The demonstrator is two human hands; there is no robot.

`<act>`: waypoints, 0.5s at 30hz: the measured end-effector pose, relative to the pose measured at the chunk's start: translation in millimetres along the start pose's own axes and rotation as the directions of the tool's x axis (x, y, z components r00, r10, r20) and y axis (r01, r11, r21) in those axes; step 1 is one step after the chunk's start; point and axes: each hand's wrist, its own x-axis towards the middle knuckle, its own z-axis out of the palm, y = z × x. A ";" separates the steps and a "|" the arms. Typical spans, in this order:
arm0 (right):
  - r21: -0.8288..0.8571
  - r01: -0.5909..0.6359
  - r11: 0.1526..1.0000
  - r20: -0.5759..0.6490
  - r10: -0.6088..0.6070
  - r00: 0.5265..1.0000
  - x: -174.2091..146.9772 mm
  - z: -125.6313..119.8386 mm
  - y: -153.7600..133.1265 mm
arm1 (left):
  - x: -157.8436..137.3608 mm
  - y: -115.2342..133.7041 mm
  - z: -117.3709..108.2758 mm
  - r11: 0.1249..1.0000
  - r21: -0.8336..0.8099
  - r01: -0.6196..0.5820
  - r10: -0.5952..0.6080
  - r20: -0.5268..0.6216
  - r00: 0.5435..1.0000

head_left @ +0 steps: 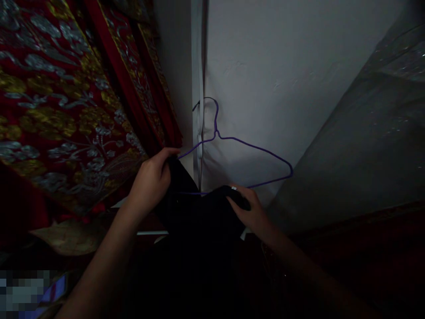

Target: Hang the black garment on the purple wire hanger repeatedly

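Observation:
A purple wire clothes hanger (252, 145) hangs by its hook near a pale vertical strip on the wall. A dark garment (209, 217) hangs below and partly over its left side; its kind is too dark to make out. My left hand (154, 177) is closed on the garment at the hanger's left shoulder, with the hanger's left end hidden there. Just under the bottom bar, my right hand (249, 206) pinches the garment's upper edge, where a small white spot shows. The hanger's right end sticks out bare beyond my right hand.
Red cloth with gold and silver embroidery (66, 88) hangs at the left. The pale wall (282, 57) rises behind the hanger, with a translucent sheet (365, 133) to the right. A woven-looking tan object (73, 237) lies low at the left. The lower part is very dark.

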 end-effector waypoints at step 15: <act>0.182 -0.479 0.859 0.106 0.467 0.878 52.0 -148.3 -5.3 | 23.5 -43.5 -27.3 0.982 0.189 0.028 -0.020 -0.042 0.999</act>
